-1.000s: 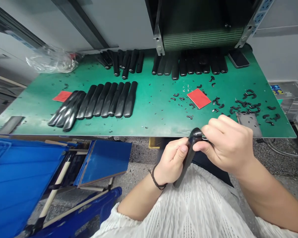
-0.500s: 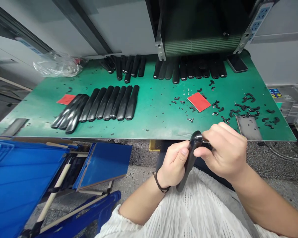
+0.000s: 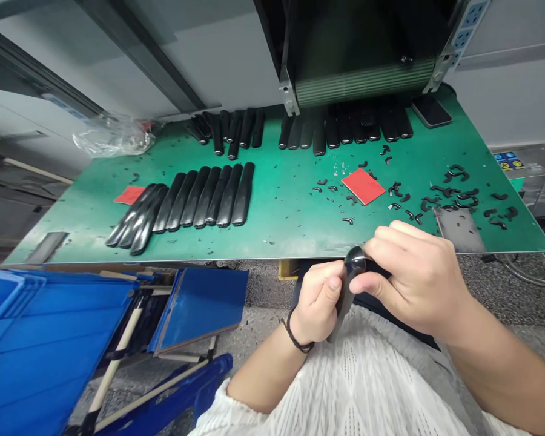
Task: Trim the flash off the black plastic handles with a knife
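Observation:
My left hand is closed round a long, glossy black plastic handle in front of my body, just off the table's near edge. Its rounded, shiny end points up and away from me. At that end is my right hand, fingers curled and thumb against the handle's side. Whatever the right fingers pinch is hidden behind them. A row of similar black handles lies on the green table to the left, the leftmost ones overlapping.
More black handles line the back, below a green conveyor roller. Small curved black scraps are scattered on the right near a red pad and a grey plate. A phone lies back right; blue bins stand lower left.
The handle's top end has tipped slightly and dropped a little, with both hands still at it. My right fingers now cover the small metallic bit seen beside the end. The view has shifted slightly.

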Available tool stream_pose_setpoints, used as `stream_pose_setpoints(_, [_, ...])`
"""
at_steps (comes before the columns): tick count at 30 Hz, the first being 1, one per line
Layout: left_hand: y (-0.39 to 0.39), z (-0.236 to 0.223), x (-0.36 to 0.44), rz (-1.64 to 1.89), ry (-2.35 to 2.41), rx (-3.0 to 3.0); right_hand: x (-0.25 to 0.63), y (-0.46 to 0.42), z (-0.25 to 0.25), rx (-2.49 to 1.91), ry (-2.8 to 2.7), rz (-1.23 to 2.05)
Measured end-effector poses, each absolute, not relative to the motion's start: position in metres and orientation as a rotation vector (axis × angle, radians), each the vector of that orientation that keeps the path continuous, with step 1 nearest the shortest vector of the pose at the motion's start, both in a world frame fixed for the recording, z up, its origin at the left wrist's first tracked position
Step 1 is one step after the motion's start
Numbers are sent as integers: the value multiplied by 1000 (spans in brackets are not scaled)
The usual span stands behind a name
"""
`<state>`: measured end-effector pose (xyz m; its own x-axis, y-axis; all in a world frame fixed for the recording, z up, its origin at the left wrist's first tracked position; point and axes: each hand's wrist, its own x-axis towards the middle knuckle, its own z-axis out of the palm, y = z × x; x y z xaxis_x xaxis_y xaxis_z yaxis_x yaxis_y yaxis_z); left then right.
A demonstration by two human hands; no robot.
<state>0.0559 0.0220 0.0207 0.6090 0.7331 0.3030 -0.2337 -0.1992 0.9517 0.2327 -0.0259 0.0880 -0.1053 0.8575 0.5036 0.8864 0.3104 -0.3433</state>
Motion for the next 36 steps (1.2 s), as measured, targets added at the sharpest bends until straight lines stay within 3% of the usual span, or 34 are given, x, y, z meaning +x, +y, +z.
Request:
stream_pose_setpoints(7, [20,18,58,903,505,1491,228,-28,78,-1472,-1905,-414])
stream_pose_setpoints(16, [19,21,61,819,590,1241,241,-25,80,-1394,-1915,-200])
stream_pose_setpoints(27, [15,26,65,787,719,1211,237,-14,78,-1620,-2012,-637])
stream_pose_setpoints(36, [21,33,72,843,757,1131,232,-17,69,-1624,-2047,-607])
